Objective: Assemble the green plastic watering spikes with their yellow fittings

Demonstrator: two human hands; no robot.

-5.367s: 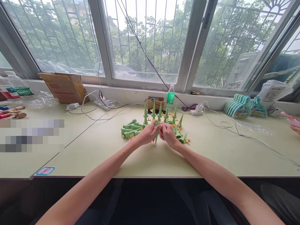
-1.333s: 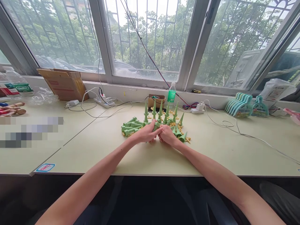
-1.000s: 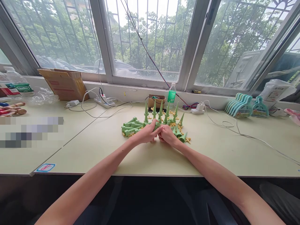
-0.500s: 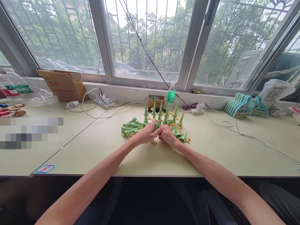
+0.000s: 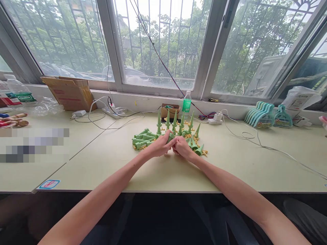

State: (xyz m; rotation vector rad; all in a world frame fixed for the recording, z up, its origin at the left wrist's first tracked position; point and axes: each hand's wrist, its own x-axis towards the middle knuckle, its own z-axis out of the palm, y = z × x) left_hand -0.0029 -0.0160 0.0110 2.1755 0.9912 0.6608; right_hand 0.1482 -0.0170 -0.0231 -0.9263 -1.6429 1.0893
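Observation:
My left hand [image 5: 161, 145] is closed around a green plastic watering spike [image 5: 171, 137], whose wide end shows above the thumb. Pressed up against it, my right hand [image 5: 182, 147] has its fingers curled; whatever they pinch is hidden. Just behind the hands, several green spikes [image 5: 158, 124] stand upright in a row with small yellow valves on their sides. To the left lies a pile of green tube-like parts [image 5: 142, 139]. Green cones [image 5: 199, 150] and loose yellow valves [image 5: 204, 153] lie to the right of my right hand.
Behind the spikes are a small cardboard box [image 5: 170, 111] and a green-labelled bottle [image 5: 187, 103]. White cables [image 5: 251, 136] run across the table's right side. Light-blue hangers [image 5: 260, 115] stand at back right. A large carton [image 5: 70, 93] and power strip [image 5: 114, 111] sit at back left.

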